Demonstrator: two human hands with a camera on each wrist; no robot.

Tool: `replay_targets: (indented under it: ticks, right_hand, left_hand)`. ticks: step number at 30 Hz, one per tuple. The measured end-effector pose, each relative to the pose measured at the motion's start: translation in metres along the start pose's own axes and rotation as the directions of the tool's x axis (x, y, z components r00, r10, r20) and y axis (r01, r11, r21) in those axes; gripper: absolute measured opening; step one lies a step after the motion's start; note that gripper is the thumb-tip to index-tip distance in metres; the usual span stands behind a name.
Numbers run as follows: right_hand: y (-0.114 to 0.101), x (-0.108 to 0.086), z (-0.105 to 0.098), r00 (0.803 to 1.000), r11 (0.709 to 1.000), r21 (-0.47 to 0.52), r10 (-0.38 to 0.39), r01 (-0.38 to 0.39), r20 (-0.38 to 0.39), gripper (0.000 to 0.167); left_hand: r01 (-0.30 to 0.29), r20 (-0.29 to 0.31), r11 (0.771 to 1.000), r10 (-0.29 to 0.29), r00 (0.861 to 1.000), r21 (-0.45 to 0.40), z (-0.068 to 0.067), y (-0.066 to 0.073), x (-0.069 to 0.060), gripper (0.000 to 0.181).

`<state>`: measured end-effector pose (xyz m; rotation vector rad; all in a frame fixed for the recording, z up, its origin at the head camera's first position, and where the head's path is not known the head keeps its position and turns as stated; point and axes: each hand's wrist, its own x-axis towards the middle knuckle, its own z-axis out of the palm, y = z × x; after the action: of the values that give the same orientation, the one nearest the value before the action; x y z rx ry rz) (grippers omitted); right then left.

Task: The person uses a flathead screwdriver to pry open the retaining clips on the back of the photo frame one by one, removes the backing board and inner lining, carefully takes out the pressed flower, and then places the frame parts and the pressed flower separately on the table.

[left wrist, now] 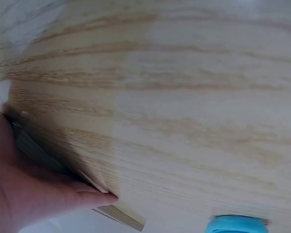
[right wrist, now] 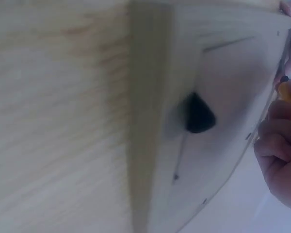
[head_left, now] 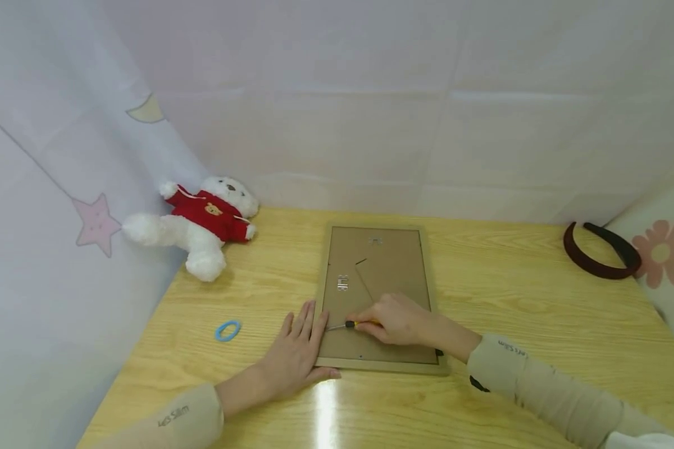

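A picture frame (head_left: 384, 366) lies back side up on the table, with a brown backing board (head_left: 395, 268) inside its light wooden rim. My right hand (head_left: 401, 321) grips a screwdriver (head_left: 351, 324) with a yellow and black handle. Its thin shaft points left, reaching the inner left edge of the frame near my left fingers. My left hand (head_left: 294, 352) rests on the frame's lower left corner, fingers straight along the left rim and thumb by the bottom rim. In the right wrist view, curled fingers (right wrist: 276, 145) surround the yellow handle (right wrist: 284, 92).
Metal hangers (head_left: 342, 283) and a thin slanted line mark the backing board. A blue ring-shaped band (head_left: 227, 330) lies to the left. A white plush bear (head_left: 205, 221) in a red top lies at the back left, and a dark red headband (head_left: 601, 265) at the far right.
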<state>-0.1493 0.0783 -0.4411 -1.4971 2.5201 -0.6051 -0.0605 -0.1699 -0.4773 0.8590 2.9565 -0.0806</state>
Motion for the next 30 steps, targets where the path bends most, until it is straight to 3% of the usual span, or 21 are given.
replay_targets:
  ticks: [4,10,23,30]
  right_hand:
    - [-0.005,0.004,-0.007,1.000,1.000,-0.022,0.006,-0.006,0.012,0.027]
    - [-0.009,0.003,-0.014,1.000,1.000,-0.012,0.012,-0.012,0.025,0.024]
    - [-0.014,-0.003,0.006,0.998,0.997,-0.035,0.066,-0.066,0.003,0.030]
    - [0.004,-0.003,0.013,0.998,0.998,0.048,-0.031,0.034,-0.055,0.029]
  left_hand:
    - [-0.024,-0.025,0.999,0.024,0.999,0.030,-0.001,-0.001,0.001,0.102]
    - [-0.045,-0.030,0.999,0.045,0.999,0.008,-0.001,0.000,0.000,0.098]
    - [-0.053,-0.034,0.999,0.053,0.998,-0.004,0.002,0.000,-0.009,0.097]
    - [-0.076,-0.064,0.996,0.079,0.995,0.043,0.002,-0.002,-0.005,0.097]
